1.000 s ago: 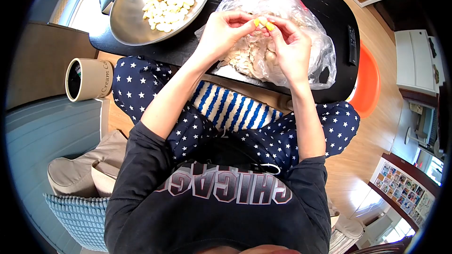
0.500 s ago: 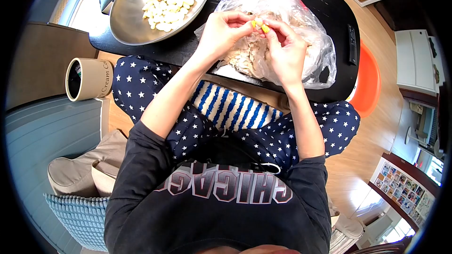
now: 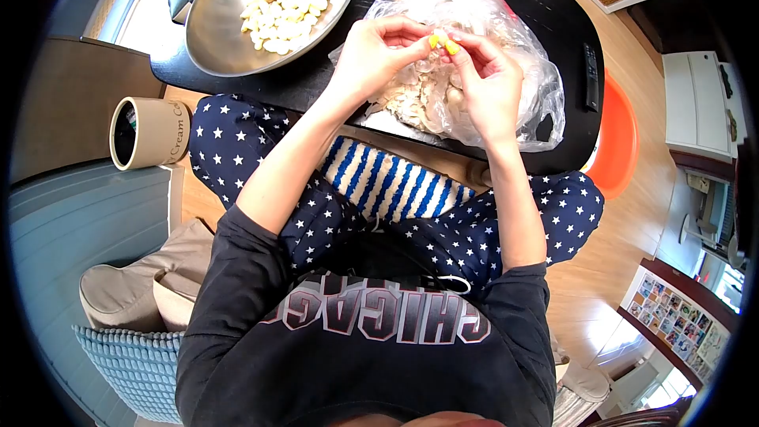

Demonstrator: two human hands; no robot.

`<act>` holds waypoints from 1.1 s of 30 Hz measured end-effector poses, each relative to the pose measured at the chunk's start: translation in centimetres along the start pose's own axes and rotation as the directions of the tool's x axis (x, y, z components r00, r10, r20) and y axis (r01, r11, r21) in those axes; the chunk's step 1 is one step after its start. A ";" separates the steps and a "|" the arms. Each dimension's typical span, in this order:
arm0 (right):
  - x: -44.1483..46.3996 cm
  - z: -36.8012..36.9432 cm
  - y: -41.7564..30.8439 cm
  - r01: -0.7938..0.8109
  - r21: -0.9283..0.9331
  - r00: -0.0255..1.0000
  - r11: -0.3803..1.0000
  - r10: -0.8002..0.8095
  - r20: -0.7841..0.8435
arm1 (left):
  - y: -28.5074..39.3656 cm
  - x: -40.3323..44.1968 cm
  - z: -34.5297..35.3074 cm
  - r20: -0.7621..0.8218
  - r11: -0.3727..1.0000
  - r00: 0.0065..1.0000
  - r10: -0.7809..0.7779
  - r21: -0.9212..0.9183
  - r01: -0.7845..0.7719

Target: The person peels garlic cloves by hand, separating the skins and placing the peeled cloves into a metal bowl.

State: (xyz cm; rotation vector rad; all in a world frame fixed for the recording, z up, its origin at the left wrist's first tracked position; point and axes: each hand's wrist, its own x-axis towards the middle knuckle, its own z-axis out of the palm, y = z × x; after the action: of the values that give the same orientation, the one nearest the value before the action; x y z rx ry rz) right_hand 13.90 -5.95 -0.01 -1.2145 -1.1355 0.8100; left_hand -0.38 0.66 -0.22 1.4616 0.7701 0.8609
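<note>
Above a clear plastic bag (image 3: 545,71), both hands meet at the fingertips, which have yellow nails. My left hand (image 3: 379,51) pinches a small pale garlic clove (image 3: 441,35), and my right hand (image 3: 492,83) closes on it from the other side. Much of the clove is hidden by the fingers. Dry, papery garlic skins (image 3: 407,103) lie in the bag's opening under my hands. To the left, a wide steel bowl (image 3: 209,32) holds a heap of peeled garlic cloves (image 3: 285,16).
Bowl and bag stand on a black table (image 3: 316,79). A black remote control (image 3: 590,79) lies by its right edge, with an orange seat (image 3: 621,134) beyond. A cream bin (image 3: 158,133) stands at the left. A blue-striped cloth (image 3: 395,182) is between my legs.
Both hands have shifted slightly to the right with the clove. My right hand has turned a little outward. The bowl and bag stay about where they were.
</note>
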 end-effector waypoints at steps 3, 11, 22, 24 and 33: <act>-0.3 0.3 0.1 0.022 -0.032 0.999 0.999 -0.023 -0.023 | -0.1 0.0 0.0 -0.004 1.000 1.000 0.009 0.008 -0.009; -0.2 -0.1 0.1 -0.066 0.140 0.997 0.988 0.060 0.044 | -0.3 0.1 0.1 -0.025 1.000 1.000 0.003 0.020 -0.003; -0.4 0.6 -0.1 0.139 -0.157 0.984 0.978 -0.154 -0.088 | 0.2 -0.4 0.5 -0.045 0.989 0.999 0.025 0.144 -0.018; -0.4 0.7 -0.1 0.167 -0.198 0.977 0.966 -0.189 -0.095 | 0.1 -0.3 0.5 -0.047 0.988 0.998 0.034 0.152 -0.027; -0.5 0.5 -0.3 0.332 -0.477 0.929 0.814 -0.370 0.016 | 0.0 -0.2 0.3 -0.057 0.983 0.998 0.040 0.181 -0.029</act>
State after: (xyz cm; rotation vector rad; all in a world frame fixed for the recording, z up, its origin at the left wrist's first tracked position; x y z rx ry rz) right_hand 13.26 -6.30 0.19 -1.3578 -1.4926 0.1965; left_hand -0.19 0.30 -0.20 1.6183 0.8881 0.8834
